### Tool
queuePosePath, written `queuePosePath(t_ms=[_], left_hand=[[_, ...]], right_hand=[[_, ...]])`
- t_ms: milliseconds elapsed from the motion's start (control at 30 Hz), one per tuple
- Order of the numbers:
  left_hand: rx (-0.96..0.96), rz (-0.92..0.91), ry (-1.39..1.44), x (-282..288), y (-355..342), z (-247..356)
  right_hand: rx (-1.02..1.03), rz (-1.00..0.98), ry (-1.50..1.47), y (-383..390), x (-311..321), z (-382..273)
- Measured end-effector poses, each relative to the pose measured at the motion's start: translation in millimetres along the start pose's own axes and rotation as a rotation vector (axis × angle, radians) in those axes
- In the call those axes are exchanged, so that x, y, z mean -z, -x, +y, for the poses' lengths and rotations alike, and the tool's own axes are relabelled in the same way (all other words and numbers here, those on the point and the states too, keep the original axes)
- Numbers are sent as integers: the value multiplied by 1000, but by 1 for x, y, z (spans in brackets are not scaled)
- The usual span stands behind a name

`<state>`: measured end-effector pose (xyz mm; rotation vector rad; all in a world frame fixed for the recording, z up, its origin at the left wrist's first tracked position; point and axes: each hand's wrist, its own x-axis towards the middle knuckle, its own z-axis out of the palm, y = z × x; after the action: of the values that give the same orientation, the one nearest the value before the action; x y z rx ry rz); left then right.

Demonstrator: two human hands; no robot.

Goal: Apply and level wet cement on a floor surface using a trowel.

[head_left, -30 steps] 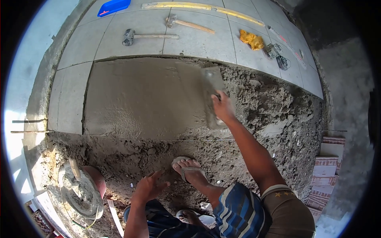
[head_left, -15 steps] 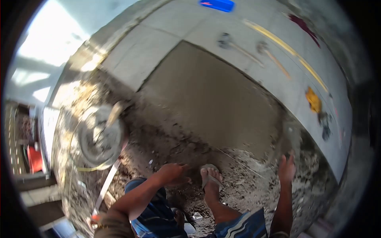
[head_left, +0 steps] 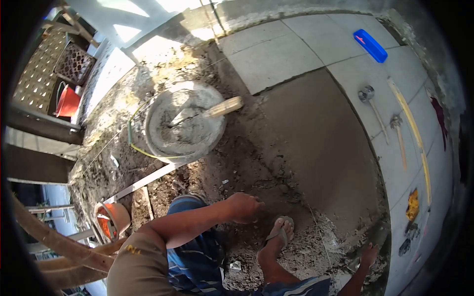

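My left hand [head_left: 244,207] is closed in a fist and rests on the rough mortar beside my knee, just left of my sandalled foot [head_left: 279,237]. My right hand [head_left: 368,254] is low at the right edge of the smoothed mortar bed [head_left: 311,143], gripping a grey trowel [head_left: 379,232] that lies on the loose mortar. A round pan of wet mortar [head_left: 185,123] sits ahead of my left hand, and a wooden-handled tool [head_left: 222,106] leans in it.
Laid grey tiles [head_left: 276,54] border the bed, carrying a blue object [head_left: 370,44], two mallets [head_left: 368,93] [head_left: 396,122], a long yellow level [head_left: 410,123] and a yellow cloth [head_left: 412,204]. A metal straightedge [head_left: 143,180], an orange container [head_left: 111,219] and a red bucket [head_left: 66,101] lie left.
The view has swung left, bringing the mortar pan into the middle. My right hand with the trowel has drawn back from the smoothed bed to its near right edge.
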<state>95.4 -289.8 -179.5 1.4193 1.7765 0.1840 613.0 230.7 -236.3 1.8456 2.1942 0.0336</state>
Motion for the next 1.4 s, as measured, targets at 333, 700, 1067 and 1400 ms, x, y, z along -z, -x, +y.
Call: queuePosePath(t_ms=[333,700,1067,1400], left_hand=[[298,75,187,0,51,-32],[280,387,352,-3,68,-21],[253,497,403,12,51,-21],[259,460,409,4,34,-34]], right_hand=[[1308,238,-506,206,201,-466],[1707,187,433,381,237,-756],[1507,75,454,395,344,-718],[1285,-797,244,407,252,-766]])
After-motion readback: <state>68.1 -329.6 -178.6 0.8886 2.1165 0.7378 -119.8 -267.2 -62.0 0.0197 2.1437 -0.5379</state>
